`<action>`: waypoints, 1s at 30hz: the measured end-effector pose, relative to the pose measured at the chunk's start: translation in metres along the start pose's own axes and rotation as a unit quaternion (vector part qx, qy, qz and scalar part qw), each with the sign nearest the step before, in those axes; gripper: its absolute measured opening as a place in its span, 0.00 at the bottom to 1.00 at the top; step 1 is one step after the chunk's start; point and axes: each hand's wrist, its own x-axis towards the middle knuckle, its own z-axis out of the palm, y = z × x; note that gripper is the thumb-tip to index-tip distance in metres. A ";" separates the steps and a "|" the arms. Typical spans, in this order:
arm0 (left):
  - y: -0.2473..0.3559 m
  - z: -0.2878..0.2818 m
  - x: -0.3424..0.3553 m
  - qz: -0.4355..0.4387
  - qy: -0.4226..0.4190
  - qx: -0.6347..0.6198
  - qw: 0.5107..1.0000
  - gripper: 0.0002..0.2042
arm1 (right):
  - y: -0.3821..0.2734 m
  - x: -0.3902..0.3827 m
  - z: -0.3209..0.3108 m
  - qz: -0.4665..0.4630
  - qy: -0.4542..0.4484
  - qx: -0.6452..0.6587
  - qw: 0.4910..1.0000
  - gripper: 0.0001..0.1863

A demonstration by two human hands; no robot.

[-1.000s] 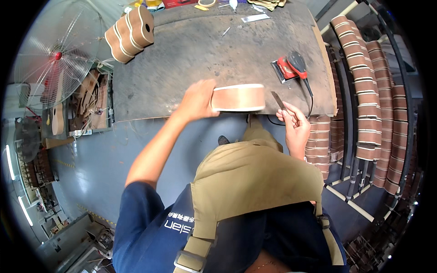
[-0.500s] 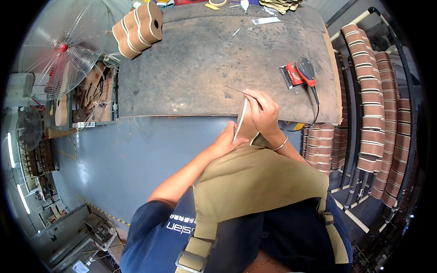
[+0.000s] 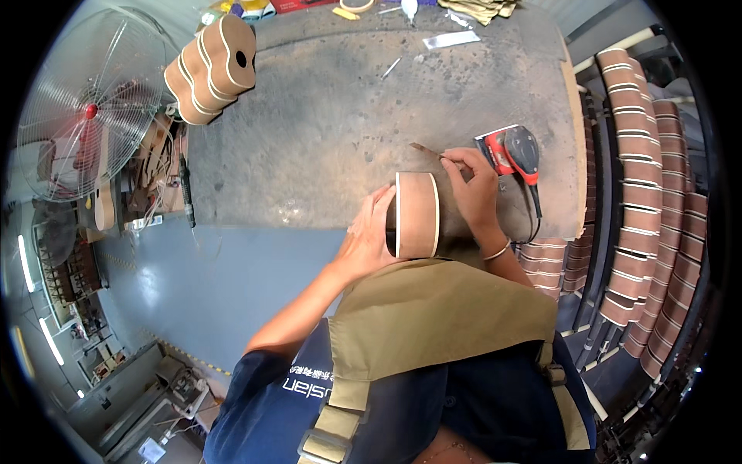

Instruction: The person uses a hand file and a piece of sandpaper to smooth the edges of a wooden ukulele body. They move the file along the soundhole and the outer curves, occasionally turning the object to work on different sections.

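Edge-on at the near side of the workbench is a wooden ukulele body (image 3: 417, 216), brown with cream binding along both edges. My left hand (image 3: 365, 238) lies against its left face, fingers pointing away from me, and holds it by the apron. To the right, my right hand (image 3: 475, 185) pinches a thin flat blade-like strip (image 3: 426, 150), whose tip points left over the bench. The right hand is apart from the body. What the strip is exactly is too small to tell.
On the workbench (image 3: 309, 116) lie a red and black sander (image 3: 516, 152) with a cord at the right and several stacked ukulele bodies (image 3: 212, 68) at the far left. A fan (image 3: 91, 112) stands left. Racks of brown bodies (image 3: 630, 185) stand right.
The ukulele body has turned so its curved side faces up. My left hand has shifted onto its left face. My right hand has moved off it to the right with the strip.
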 end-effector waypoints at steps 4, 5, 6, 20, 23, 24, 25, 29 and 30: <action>0.006 -0.022 0.022 -0.018 -0.059 -0.009 0.998 0.63 | 0.011 0.016 0.005 0.079 -0.129 -0.024 0.988 0.04; 0.006 -0.025 0.027 -0.029 -0.075 -0.025 0.996 0.63 | 0.013 0.021 0.006 0.087 -0.165 -0.027 0.982 0.04; 0.006 -0.028 0.031 -0.029 -0.089 -0.024 0.995 0.62 | 0.016 0.023 0.009 0.099 -0.186 -0.025 0.977 0.05; -0.086 -0.024 0.123 -0.139 -0.092 -0.142 0.976 0.12 | 0.068 0.052 0.040 0.207 -0.366 0.020 0.907 0.09; -0.100 -0.016 0.133 -0.157 -0.175 -0.155 0.960 0.10 | 0.076 0.050 0.043 0.216 -0.375 0.042 0.901 0.09; -0.102 -0.015 0.133 -0.169 -0.190 -0.158 0.954 0.09 | 0.079 0.050 0.043 0.217 -0.377 0.059 0.898 0.09; -0.104 -0.015 0.132 -0.180 -0.204 -0.162 0.948 0.09 | 0.081 0.050 0.041 0.217 -0.380 0.076 0.896 0.09; -0.085 -0.025 0.129 -0.159 -0.194 -0.137 0.958 0.09 | 0.060 0.052 0.029 0.208 -0.385 0.075 0.896 0.09; -0.079 -0.028 0.128 -0.146 -0.186 -0.135 0.962 0.09 | 0.051 0.052 0.025 0.199 -0.382 0.063 0.900 0.08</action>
